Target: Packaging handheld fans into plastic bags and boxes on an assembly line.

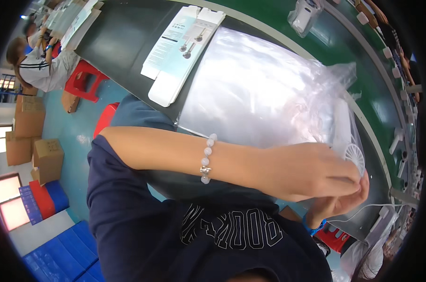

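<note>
My left hand (311,171) reaches across from the left, a bead bracelet on its wrist, fingers closed in a pinch. What lies between those fingertips is hidden. Against them, my right hand (342,202), with a blue band at the wrist, has its fingers curled at the rim of a small white fan (353,154). The fan has a round slotted grille and a pale body partly hidden behind my left hand. Clear film seems to wrap it. Beyond my left forearm lies a broad stack of clear plastic bags (250,84), crumpled at its right end.
Left of the bags, flattened printed cartons (184,51) lie on the dark table (123,42). Behind runs a green conveyor (370,89) carrying a bagged white device (304,16). A white cable (358,214) trails near my right wrist. A co-worker (39,66) and red stool (83,80) are far left.
</note>
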The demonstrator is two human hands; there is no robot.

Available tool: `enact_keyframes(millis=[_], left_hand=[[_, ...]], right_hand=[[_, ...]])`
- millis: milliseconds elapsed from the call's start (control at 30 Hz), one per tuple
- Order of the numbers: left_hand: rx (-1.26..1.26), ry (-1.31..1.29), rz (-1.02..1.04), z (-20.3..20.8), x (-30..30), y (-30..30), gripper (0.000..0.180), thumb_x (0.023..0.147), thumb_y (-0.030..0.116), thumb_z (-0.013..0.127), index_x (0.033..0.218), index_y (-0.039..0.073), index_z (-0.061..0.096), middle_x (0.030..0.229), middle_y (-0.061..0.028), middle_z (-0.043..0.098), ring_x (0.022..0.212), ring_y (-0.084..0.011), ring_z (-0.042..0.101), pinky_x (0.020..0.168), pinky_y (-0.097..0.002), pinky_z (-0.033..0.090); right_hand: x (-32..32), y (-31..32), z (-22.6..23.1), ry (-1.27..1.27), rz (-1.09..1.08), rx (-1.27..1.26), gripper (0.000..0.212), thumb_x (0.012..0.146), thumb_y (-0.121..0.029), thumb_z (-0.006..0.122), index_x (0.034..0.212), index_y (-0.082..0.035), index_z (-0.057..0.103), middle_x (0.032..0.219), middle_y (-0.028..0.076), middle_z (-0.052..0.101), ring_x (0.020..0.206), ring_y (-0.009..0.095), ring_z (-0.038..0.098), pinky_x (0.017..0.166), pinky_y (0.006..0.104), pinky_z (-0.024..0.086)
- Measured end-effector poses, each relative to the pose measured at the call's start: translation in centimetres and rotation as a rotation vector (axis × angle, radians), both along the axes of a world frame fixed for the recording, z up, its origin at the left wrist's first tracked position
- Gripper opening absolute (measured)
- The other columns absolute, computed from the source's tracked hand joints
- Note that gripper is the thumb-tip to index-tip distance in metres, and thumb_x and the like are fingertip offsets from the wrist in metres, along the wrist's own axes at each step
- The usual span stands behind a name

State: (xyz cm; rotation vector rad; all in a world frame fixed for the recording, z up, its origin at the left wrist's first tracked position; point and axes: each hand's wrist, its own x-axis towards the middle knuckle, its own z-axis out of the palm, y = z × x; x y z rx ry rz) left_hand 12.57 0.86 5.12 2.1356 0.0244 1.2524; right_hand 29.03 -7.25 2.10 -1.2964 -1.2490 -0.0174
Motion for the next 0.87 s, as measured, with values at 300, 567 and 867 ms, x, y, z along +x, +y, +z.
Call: enact_keyframes(millis=[300, 567, 867], left_hand=[[-0.46, 0.066, -0.186, -0.4, -0.2, -0.1, 0.047, 0.074, -0.01, 0.054, 0.119, 0.004, 0.058, 0.115, -0.0107, 0.054, 0.091, -0.0242, 0.058, 0.07, -0.032, 0.048], [-0.398, 0.065, -0.119, 1.2, -0.1, 0.6, 0.044, 0.074, -0.011, 0.058, 0.115, 0.004, 0.062, 0.116, -0.0107, 0.055, 0.091, -0.0197, 0.059, 0.068, -0.0263, 0.05], [-0.142, 0.276, 0.277, -0.5, -0.1, 1.8, 0.052, 0.071, 0.007, 0.077, 0.117, 0.005, 0.05, 0.114, -0.0103, 0.05, 0.084, -0.0223, 0.057, 0.073, -0.0299, 0.053]], right_hand=[[-1.8, 1.3, 0.0, 0.348, 0.06, -0.066, 0.014, 0.092, -0.005, 0.039, 0.104, -0.001, 0.045, 0.099, 0.017, 0.054, 0.091, 0.023, 0.053, 0.085, 0.0377, 0.043], [-2.3, 3.7, 0.2, 0.21, 0.105, 0.165, 0.02, 0.089, -0.014, 0.04, 0.099, 0.003, 0.044, 0.087, 0.022, 0.06, 0.081, 0.027, 0.06, 0.078, 0.039, 0.049], [-1.7, 4.8, 1.8, 0.122, -0.003, 0.313, 0.015, 0.087, -0.013, 0.043, 0.095, 0.0, 0.045, 0.09, 0.02, 0.06, 0.082, 0.023, 0.059, 0.078, 0.0348, 0.048]])
